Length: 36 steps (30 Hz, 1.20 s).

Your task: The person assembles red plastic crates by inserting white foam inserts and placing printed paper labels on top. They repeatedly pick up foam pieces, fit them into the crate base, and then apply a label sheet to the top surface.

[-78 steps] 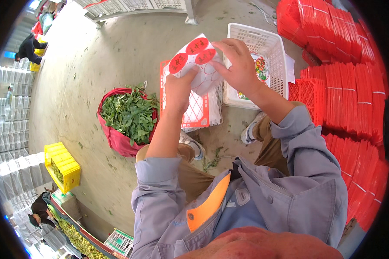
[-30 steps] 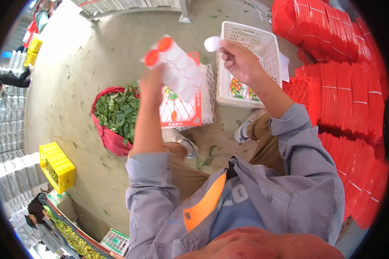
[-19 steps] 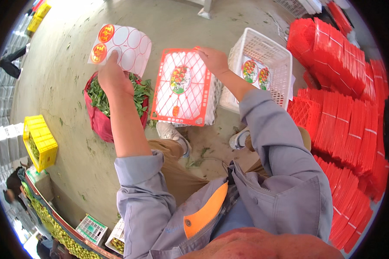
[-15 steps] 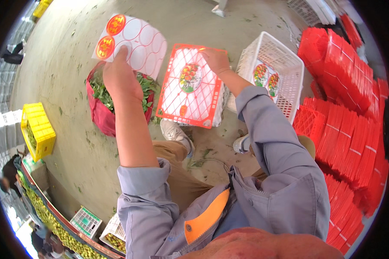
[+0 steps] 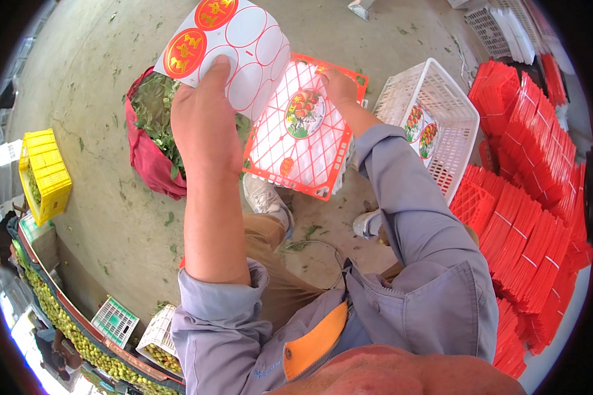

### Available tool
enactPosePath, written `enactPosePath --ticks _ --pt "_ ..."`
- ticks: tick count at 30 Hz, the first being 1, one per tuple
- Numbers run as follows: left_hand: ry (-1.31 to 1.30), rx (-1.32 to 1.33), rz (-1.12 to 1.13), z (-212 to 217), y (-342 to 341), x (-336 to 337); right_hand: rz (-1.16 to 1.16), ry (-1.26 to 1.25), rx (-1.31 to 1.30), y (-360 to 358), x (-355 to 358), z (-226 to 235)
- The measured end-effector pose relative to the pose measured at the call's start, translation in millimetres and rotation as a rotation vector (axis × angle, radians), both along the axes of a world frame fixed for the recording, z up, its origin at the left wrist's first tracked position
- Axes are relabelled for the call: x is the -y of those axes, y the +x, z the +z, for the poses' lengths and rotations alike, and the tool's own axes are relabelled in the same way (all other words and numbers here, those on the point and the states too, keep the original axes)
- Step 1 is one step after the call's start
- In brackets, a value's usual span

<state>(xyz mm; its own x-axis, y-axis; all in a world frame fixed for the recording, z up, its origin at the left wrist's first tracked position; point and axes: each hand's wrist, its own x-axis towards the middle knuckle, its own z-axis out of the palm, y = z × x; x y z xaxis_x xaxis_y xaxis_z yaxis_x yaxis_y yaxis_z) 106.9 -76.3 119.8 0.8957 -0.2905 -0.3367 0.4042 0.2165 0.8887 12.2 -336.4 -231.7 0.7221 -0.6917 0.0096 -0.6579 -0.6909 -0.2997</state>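
My left hand grips a white sticker sheet, its thumb pressed on the face. Two red-and-gold round stickers are on the sheet's left side; the other outlined circles are bare white. To its right stands a crate with a red lattice lid over white lining. An oval fruit-printed label lies at the lid's middle, and a small red-orange sticker near its close edge. At the far edge rests my right hand, fingers closed and pressed down. A bit of orange-yellow shows by the fingertips, too small to name.
A white plastic basket with fruit-printed labels stands right of the crate. Beyond it are stacked bundles of red lattice panels. A dark red sack of leaves is on the left, with a yellow crate farther off. My shoes flank the crate's near side.
My left hand has brought the sticker sheet closer to me and rightward, now overlapping the lid's left corner. The right hand stays at the lid's far edge. The view has shifted slightly.
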Motion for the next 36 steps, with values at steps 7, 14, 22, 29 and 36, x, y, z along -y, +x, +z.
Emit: enactPosePath --ticks 7,14,22,29,36 --pt "0.032 0.007 -0.023 0 -9 8 0.027 0.024 0.094 -3 -6 9" --pt "0.043 0.043 -0.083 -2 -8 10 0.051 -0.009 -0.067 -6 -9 13" --pt "0.027 0.018 -0.063 1 -7 5 0.076 -0.028 0.025 -12 -9 6" --pt "0.007 0.009 -0.057 2 -8 1 0.297 -0.193 -0.104 -12 -11 4" --pt "-0.030 -0.002 -0.068 2 -6 0 0.372 -0.216 -0.247 -22 -5 -13"
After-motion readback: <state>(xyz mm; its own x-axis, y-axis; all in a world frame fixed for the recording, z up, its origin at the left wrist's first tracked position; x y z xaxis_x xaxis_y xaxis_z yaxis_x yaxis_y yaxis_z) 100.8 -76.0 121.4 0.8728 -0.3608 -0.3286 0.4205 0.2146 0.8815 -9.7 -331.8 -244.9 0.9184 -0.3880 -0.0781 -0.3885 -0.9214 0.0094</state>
